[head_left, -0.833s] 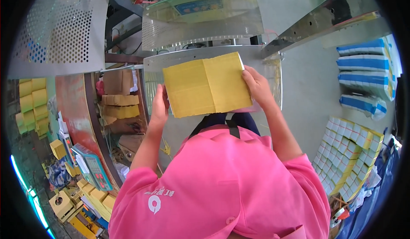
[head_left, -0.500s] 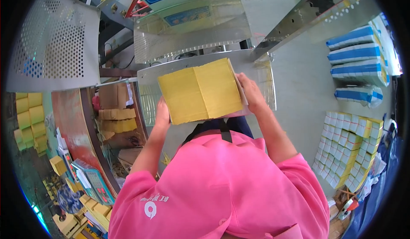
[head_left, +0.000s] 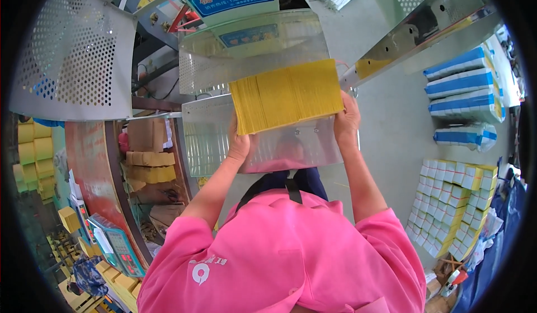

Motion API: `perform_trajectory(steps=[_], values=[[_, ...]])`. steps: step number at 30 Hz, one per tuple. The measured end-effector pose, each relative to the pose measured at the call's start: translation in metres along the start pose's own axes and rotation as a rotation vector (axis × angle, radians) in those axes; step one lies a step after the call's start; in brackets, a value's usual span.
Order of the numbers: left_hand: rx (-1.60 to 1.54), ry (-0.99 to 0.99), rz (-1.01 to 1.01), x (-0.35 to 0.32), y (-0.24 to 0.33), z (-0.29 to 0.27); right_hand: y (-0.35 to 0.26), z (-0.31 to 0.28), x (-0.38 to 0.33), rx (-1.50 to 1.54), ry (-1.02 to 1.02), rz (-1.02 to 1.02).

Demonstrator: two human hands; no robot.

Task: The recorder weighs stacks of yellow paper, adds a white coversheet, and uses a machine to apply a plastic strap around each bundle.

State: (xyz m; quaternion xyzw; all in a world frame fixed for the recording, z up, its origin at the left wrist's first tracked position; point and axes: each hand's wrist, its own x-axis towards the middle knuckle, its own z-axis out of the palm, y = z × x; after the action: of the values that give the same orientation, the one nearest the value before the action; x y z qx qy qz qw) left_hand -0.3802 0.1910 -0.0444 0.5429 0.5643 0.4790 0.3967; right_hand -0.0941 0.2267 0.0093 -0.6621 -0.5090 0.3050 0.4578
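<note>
A thick stack of yellow paper (head_left: 288,98) is held level in front of me, its many sheet edges showing as fine lines across the top. My left hand (head_left: 240,144) is closed against its left end, and my right hand (head_left: 348,120) grips its right end. The fingers of both hands are partly hidden behind the stack. Beneath it is a shiny metal tray (head_left: 268,151) on the machine, with a clear plastic guard (head_left: 251,50) just beyond.
Perforated metal panel (head_left: 78,56) stands at far left, and a slanted steel beam (head_left: 414,36) at upper right. Blue-and-white bales (head_left: 461,92) and banded paper bundles (head_left: 450,204) lie on the right. A shelf with cardboard (head_left: 148,137) and a teal scale (head_left: 117,246) are at left.
Both hands have moved the stack forward and to the right. It has been turned, so its lined sheet edges face up where a flat, creased yellow face showed before.
</note>
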Motion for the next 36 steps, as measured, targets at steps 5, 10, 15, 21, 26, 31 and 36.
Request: perform_trajectory(steps=[5, 10, 15, 21, 26, 31, 36], values=[[-0.07, -0.001, -0.123, -0.005, -0.02, 0.023, 0.0, -0.026, -0.009, 0.068, 0.177, 0.133], [-0.625, 0.054, -0.293, -0.004, -0.026, 0.03, -0.087, -0.052, -0.021, -0.155, 0.063, -0.491], [-0.697, 0.156, -0.331, 0.0, -0.009, 0.028, -0.17, -0.018, 0.017, -0.371, -0.272, -0.831], [-0.567, 0.157, -0.273, 0.003, -0.035, 0.033, -0.141, 0.031, 0.042, -0.697, -0.539, -0.887], [-0.277, 0.296, -0.045, -0.011, -0.035, 0.045, -0.203, 0.047, 0.006, -0.456, -0.661, -1.023], [-0.447, 0.112, -0.073, 0.0, 0.028, 0.055, -0.151, 0.056, 0.003, -0.576, -0.848, -0.969], [-0.196, 0.168, -0.161, -0.008, 0.041, 0.038, -0.089, -0.011, 0.064, -0.443, -0.392, -0.967]])
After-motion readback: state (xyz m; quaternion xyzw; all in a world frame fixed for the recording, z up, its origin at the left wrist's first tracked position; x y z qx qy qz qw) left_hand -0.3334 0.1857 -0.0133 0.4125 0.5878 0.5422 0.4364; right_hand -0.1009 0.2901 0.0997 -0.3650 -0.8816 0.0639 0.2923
